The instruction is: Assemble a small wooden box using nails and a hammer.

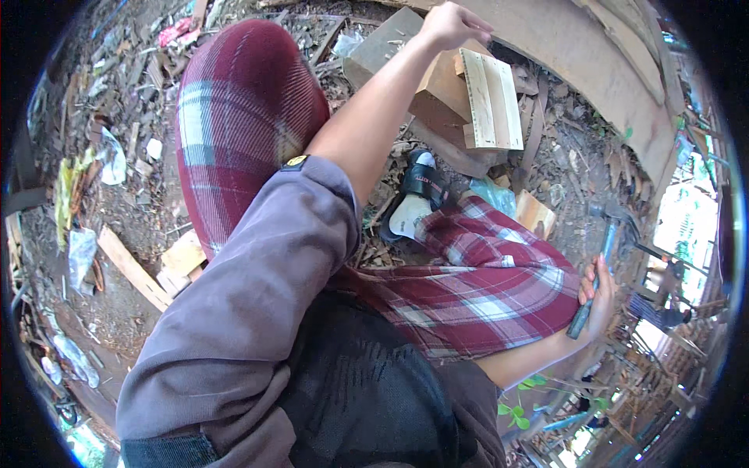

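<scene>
My right hand [597, 300] is wrapped round the handle of a hammer [608, 249], out to the right beside my knee, with the metal head pointing away from me. My left hand [456, 27] reaches far forward, fingers curled together, just above a small assembly of pale wooden slats [495, 101]. Whatever those fingers may hold is too small or hidden to make out. Nail heads dot the slats' edges. The slatted piece rests tilted against a thick wooden block [441, 97].
My bent legs in plaid trousers [242, 117] frame the work spot, with a sandalled foot [413, 207] close to the block. A wide board [562, 47] curves along the far side. Wood offcuts [133, 269], plastic scraps [113, 160] and chips litter the dirt ground.
</scene>
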The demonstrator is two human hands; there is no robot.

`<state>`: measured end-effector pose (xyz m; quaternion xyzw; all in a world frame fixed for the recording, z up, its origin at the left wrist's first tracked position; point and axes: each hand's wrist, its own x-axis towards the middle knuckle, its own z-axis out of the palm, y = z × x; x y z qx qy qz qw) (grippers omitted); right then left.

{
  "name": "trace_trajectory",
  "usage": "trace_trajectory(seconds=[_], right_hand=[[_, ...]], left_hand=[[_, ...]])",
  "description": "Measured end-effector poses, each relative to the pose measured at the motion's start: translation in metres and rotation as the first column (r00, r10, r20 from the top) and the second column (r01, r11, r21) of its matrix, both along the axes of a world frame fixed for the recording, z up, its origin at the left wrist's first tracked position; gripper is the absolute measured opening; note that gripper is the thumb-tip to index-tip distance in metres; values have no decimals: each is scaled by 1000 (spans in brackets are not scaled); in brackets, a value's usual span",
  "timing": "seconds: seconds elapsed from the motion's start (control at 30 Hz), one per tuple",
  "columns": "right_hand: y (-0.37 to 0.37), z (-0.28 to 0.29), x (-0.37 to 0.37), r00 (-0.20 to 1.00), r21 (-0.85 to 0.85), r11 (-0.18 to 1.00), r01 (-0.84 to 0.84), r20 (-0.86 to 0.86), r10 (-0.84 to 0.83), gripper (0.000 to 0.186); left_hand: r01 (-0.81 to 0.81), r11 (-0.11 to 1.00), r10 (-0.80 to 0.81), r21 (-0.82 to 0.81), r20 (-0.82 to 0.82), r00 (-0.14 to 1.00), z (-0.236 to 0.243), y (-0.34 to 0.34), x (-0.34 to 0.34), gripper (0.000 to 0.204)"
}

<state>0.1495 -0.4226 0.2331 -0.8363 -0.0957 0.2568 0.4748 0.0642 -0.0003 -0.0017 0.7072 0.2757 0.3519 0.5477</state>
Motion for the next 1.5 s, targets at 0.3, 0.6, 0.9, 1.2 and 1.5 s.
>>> trace_trajectory(seconds=[0.3, 0.6, 0.9, 1.2, 1.5], right_hand=[[16, 7, 1, 998, -14, 998, -59, -36, 58, 28], [21, 14, 8, 952, 255, 944, -211, -166, 258, 27], [104, -16, 1, 932, -11, 932, -363, 13, 363, 23], [139, -94, 9, 900, 170, 902, -397, -119, 419, 22], [153, -116, 13, 920, 305, 896, -324, -118, 373, 27]], left_hand=[[61, 995, -57, 77, -48, 997, -21, -32, 31, 24], [121, 976, -132, 182, 47, 990, 17, -63, 44, 18], [96, 932, -143, 350, 111, 983, -3, -47, 42, 14], [30, 951, -24, 309, -26, 999, -8, -49, 25, 17], [19, 943, 6, 333, -72, 997, -19, -38, 19, 21]])
